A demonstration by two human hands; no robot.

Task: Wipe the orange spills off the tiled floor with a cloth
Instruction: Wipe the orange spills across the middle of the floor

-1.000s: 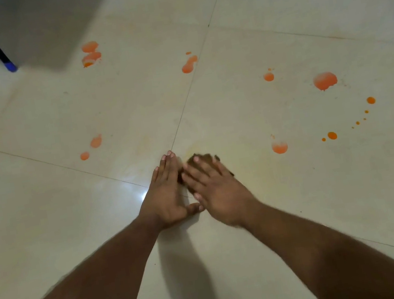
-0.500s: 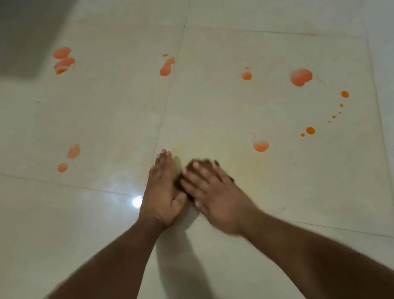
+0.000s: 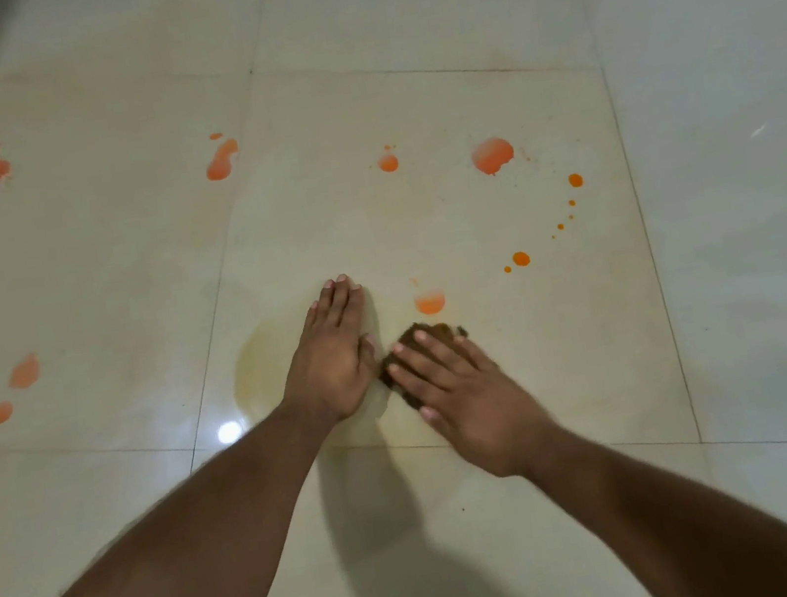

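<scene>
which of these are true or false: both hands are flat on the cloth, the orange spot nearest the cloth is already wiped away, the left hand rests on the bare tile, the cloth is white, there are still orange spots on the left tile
1. Both hands are flat on the cloth. False: only the right hand presses the dark brown crumpled cloth.
2. The nearest orange spot is wiped away. False: the round orange spot just beyond the cloth is still there.
3. The left hand rests on bare cream floor tile. True.
4. The cloth is white. False: it is dark brown.
5. Orange spots remain on the left tile. True: the two small orange blots lie there.
</scene>
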